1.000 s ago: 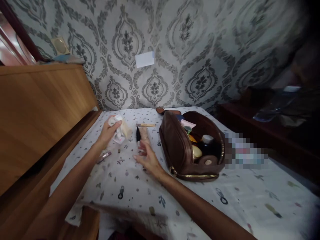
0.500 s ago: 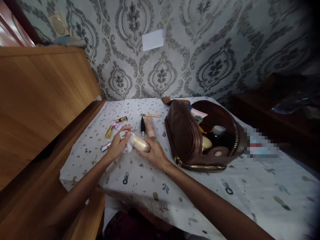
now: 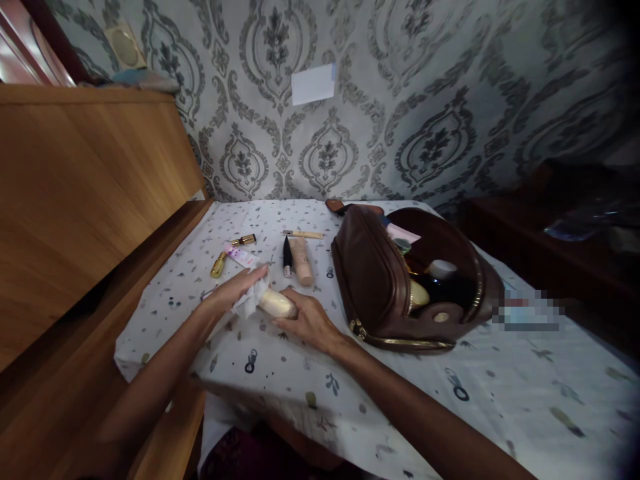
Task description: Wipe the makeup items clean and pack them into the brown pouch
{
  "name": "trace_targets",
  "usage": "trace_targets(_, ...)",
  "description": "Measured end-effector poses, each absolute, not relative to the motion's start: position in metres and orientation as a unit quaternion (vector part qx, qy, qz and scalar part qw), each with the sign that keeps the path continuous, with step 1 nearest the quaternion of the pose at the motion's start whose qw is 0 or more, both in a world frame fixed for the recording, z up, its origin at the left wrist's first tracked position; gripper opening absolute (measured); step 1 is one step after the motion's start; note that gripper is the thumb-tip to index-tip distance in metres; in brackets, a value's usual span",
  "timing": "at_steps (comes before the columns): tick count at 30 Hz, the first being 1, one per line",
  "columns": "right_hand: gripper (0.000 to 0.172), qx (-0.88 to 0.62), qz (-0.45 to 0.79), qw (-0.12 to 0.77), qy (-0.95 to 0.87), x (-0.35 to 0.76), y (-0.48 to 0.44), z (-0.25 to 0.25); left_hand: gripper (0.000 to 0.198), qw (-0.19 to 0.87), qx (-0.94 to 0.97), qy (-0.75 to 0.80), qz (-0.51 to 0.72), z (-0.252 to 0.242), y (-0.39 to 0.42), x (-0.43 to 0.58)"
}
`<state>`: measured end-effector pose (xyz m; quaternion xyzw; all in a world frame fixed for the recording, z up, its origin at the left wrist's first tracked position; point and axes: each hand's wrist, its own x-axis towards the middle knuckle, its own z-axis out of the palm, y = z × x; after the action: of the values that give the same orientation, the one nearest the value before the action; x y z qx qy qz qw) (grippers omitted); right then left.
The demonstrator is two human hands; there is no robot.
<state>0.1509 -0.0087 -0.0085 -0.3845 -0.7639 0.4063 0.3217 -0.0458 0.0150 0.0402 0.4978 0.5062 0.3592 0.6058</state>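
Observation:
A pale cream bottle (image 3: 277, 303) is gripped near its right end by my right hand (image 3: 311, 321), its fingers wrapped round it. My left hand (image 3: 236, 288) presses a crumpled white tissue (image 3: 251, 301) against the bottle's other end. Just beyond my hands lie a beige tube (image 3: 301, 261) and a black-capped tube (image 3: 287, 257), side by side. A pink and white tube (image 3: 242, 255) rests behind my left hand, with two gold tubes (image 3: 218, 265) close by. Farther back is a slim beige stick (image 3: 306, 234).
An open brown bag (image 3: 367, 273) holding several bottles and packets stands right of my hands. A wooden panel (image 3: 95, 213) rises at the left. The patterned white cloth (image 3: 380, 393) covers the surface, which meets the papered wall (image 3: 327, 157) at the back.
My left hand has shifted slightly left and down with the tissue, its fingers flatter. The bottle has tipped and dropped a little in my right hand. The view has shifted slightly.

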Motion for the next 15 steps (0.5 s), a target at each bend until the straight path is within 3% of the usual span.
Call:
trace_targets(6, 0.031, -0.356, 0.468, 0.335, -0.736, 0.150, -0.007, -0.014, 0.052, 0.687, 0.428, 0.439, 0.390, 0.036, 0.017, -0.043)
trace_targets(15, 0.044, -0.287, 0.613, 0.366, -0.638, 0.144, -0.007, -0.006, 0.054, 0.639, 0.349, 0.433, 0.531, 0.029, 0.016, -0.019)
